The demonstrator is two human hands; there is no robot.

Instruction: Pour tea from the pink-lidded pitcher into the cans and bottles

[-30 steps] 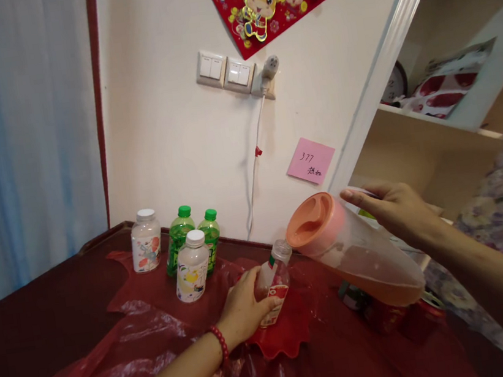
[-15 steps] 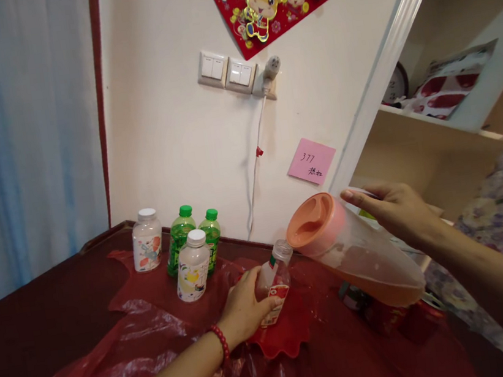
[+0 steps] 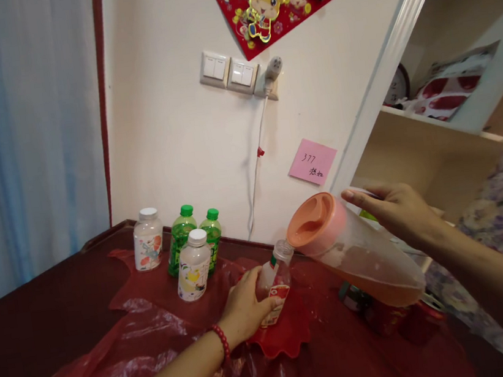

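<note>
My left hand (image 3: pixel 247 305) is wrapped round a clear bottle (image 3: pixel 276 299) with a red label and no cap on its mouth. The bottle leans slightly to the right over a red scalloped-edge tray (image 3: pixel 287 339). With my right hand (image 3: pixel 394 213) I grip a plastic pitcher (image 3: pixel 372 262) by its handle, mostly hidden behind my fingers. The pitcher has an orange-pink lid (image 3: pixel 312 220) and is tipped left, its lid edge close to the bottle mouth. Amber liquid lies along its lower side. I cannot make out a stream between them.
Two white-capped bottles (image 3: pixel 147 242) and two green bottles (image 3: pixel 180 235) stand at the back left. Red cans (image 3: pixel 421 319) sit under the pitcher. Red plastic film (image 3: pixel 133 346) lies crumpled on the dark table. A white cord (image 3: pixel 256 181) hangs down the wall.
Almost nothing differs: the whole view has shifted very slightly. Both hands, the bottle and the tilted pitcher keep their places.
</note>
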